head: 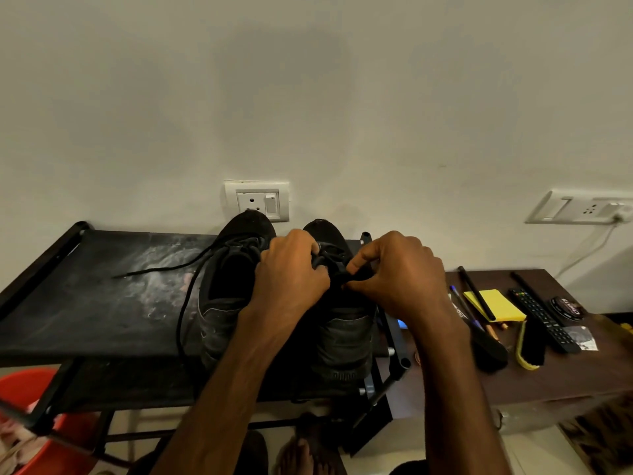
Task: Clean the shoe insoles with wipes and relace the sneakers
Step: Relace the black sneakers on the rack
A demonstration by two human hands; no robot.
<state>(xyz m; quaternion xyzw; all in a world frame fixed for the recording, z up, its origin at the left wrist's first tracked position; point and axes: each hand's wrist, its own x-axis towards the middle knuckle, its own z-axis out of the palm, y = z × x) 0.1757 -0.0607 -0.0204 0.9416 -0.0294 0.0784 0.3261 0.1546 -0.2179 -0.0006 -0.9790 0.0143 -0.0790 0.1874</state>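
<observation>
Pale wall (308,97) fills the upper half of the view, with a white socket plate (257,200) low on it, just behind the toes of the shoes. Below it stands a black rack (85,303) whose dusty top shelf carries two black sneakers side by side, heels toward the person.

The left sneaker (222,303) sits untouched, its loose lace (164,269) trailing out across the shelf and looping down over the front edge. The right sneaker (346,330) is under both hands. The left hand (291,272) is curled over the eyelet area, its fingertips pinching the black lace (329,255). The right hand (397,269) has thumb and forefinger closed on another stretch of the same lace (the other fingers are bent in above it).

To the right a brown tabletop (565,378) holds a yellow notepad (500,303), a remote control (541,317), a shoe brush (531,341) and a round tin (565,307). A red bucket (24,389) sits at lower left beneath the rack.
</observation>
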